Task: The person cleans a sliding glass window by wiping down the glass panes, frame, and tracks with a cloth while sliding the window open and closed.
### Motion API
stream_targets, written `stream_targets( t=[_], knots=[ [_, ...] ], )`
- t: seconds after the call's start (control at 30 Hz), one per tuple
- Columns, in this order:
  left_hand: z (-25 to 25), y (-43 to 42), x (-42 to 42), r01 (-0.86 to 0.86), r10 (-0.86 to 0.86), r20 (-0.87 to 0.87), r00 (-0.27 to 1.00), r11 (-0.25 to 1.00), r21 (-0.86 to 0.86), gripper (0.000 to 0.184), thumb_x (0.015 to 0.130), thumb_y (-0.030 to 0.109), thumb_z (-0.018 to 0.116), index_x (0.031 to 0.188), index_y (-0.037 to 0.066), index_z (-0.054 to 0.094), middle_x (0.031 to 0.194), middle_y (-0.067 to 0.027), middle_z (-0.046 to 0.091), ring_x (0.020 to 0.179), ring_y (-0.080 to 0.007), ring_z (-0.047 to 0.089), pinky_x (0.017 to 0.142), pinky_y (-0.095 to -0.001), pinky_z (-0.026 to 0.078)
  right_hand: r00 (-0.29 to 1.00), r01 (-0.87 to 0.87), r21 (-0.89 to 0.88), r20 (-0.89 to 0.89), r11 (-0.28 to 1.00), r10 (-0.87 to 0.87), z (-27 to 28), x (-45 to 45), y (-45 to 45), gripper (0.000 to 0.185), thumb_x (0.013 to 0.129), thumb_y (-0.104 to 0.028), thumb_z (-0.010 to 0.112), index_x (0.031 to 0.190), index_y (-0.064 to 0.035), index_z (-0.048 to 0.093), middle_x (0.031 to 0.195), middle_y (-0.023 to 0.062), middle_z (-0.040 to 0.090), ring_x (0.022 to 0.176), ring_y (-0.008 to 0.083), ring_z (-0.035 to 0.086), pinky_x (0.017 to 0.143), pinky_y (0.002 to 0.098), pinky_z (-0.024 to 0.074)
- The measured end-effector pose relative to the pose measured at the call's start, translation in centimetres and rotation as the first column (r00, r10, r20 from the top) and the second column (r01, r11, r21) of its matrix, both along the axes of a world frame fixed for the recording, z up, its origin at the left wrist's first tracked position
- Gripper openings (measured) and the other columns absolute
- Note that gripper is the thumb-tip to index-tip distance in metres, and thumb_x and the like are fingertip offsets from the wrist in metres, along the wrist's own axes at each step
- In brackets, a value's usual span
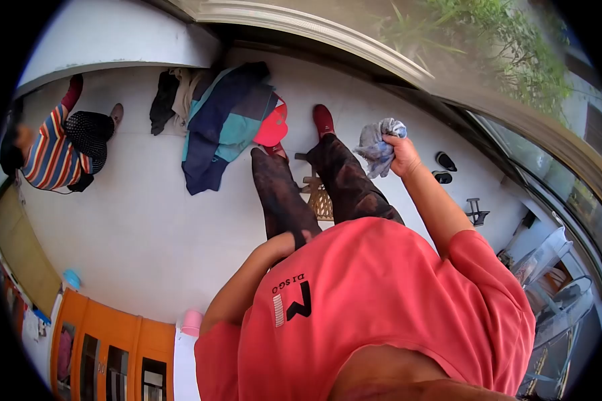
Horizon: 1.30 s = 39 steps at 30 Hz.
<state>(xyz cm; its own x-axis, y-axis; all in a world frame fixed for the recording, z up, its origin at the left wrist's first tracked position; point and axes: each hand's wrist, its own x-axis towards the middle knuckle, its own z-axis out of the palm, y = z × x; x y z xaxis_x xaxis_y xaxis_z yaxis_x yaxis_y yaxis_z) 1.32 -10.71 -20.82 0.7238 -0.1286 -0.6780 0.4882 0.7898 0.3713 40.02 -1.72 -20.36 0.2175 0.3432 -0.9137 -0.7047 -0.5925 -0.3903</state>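
A crumpled grey-white cloth with bluish patches is bunched in my right hand, which is closed around it, held out to the right of my knee. My left hand lies at my left thigh beside the shirt hem, its fingers hidden. I sit in dark patterned trousers on a low stool with a woven seat. In front of my left foot, a navy and teal garment is spread over a red heart-shaped item.
Dark and beige clothes lie by the wall. Another person in a striped top crouches at the left. Black shoes and a small dark stand are on the right, near fans. An orange cabinet stands lower left.
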Motion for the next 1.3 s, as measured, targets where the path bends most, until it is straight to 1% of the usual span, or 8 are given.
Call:
stream_targets(
  t=[0.2,0.3,0.6,0.8,0.93,1.07,1.2,1.3],
  knots=[
    [-7.2,-0.6,11.8,0.055,-0.111,0.055,0.992,0.795,0.604,0.048,0.079,0.033,0.075,0.121,0.012,0.064,0.109,-0.0162,0.067,0.105,-0.0366,0.064,0.088,-0.0422,0.052,1.0,-0.017,0.038,0.019,0.999,0.016,1.3,-1.9,1.4,0.03,0.088,0.001,0.056,0.117,0.0004,0.059,0.111,0.0152,0.067,0.102,0.0317,0.066,0.093,0.0468,0.0532],
    [-6.8,-1.6,15.2,-0.022,-0.261,0.229,0.938,0.614,0.789,0.031,0.083,0.028,0.067,0.107,0.01,0.063,0.116,-0.0175,0.065,0.109,-0.0372,0.062,0.091,-0.0454,0.05,0.998,-0.03,0.042,-0.053,0.999,0.032,0.1,-2.8,3.0,0.029,0.088,0.001,0.056,0.118,0.0013,0.059,0.113,0.0158,0.067,0.104,0.0317,0.066,0.095,0.0474,0.0527],
    [-7.6,-2.7,17.4,0.3,-0.329,-0.023,0.944,0.827,0.476,0.027,0.089,0.024,0.052,0.107,0.012,0.07,0.103,-0.0189,0.07,0.099,-0.0372,0.068,0.087,-0.0455,0.053,0.962,-0.216,0.117,-0.143,0.969,0.232,-10.8,-5.5,10.3,0.027,0.088,0.002,0.058,0.114,0.0004,0.062,0.109,0.0145,0.068,0.1,0.0314,0.067,0.093,0.0479,0.054],
    [-19.4,-0.9,18.5,0.558,-0.489,-0.276,0.828,0.662,0.501,0.027,0.09,0.023,0.051,0.107,0.013,0.07,0.105,-0.0185,0.07,0.101,-0.0362,0.068,0.088,-0.0452,0.053,0.947,-0.237,0.092,-0.198,0.967,0.251,-17.2,-2.8,8.2,0.029,0.09,-0.001,0.056,0.118,0.0014,0.059,0.114,0.0155,0.066,0.104,0.0315,0.065,0.095,0.0462,0.0529],
    [-21.7,7.7,16.6,0.284,-0.035,-0.384,0.923,0.737,0.613,0.029,0.091,0.018,0.057,0.118,0.01,0.061,0.12,-0.0151,0.06,0.115,-0.0343,0.056,0.095,-0.0461,0.047,0.94,-0.216,0.038,-0.264,0.976,0.218,-22.2,-0.2,5.3,0.039,0.09,-0.01,0.056,0.127,0.0025,0.054,0.124,0.0185,0.063,0.116,0.036,0.059,0.107,0.0498,0.0432],
    [-24.8,10.3,13.6,-0.217,0.741,-0.166,0.651,0.391,0.894,0.024,0.09,0.008,0.061,0.114,0.005,0.06,0.108,-0.0149,0.065,0.101,-0.0334,0.061,0.09,-0.0399,0.049,0.935,-0.074,-0.074,-0.352,0.995,0.043,-26.1,-0.1,4.3,0.044,0.088,-0.01,0.053,0.129,0.0034,0.052,0.126,0.0208,0.061,0.121,0.0388,0.056,0.111,0.0515,0.0381],
    [-25.2,13.2,13.4,-0.668,0.932,-0.162,0.324,0.347,0.658,0.021,0.096,0.008,0.058,0.116,0.001,0.06,0.108,-0.0107,0.067,0.1,-0.0196,0.064,0.092,-0.0313,0.049,0.827,-0.065,-0.057,-0.561,0.996,0.021,-29.2,-1.2,4.3,0.047,0.086,-0.011,0.053,0.131,0.0028,0.051,0.131,0.0202,0.06,0.121,0.0377,0.057,0.112,0.0492,0.0374],
    [-23.1,15.8,12.6,-0.619,0.876,-0.117,0.467,0.419,0.664,0.021,0.097,0.008,0.057,0.116,-0.001,0.06,0.11,-0.0099,0.067,0.102,-0.0154,0.063,0.093,-0.0305,0.049,0.802,-0.182,-0.049,-0.585,0.982,0.119,-30.9,-1.9,5.7,0.048,0.085,-0.011,0.055,0.132,0.0007,0.051,0.128,0.0192,0.061,0.12,0.0369,0.058,0.109,0.0483,0.0398]
  ],
)
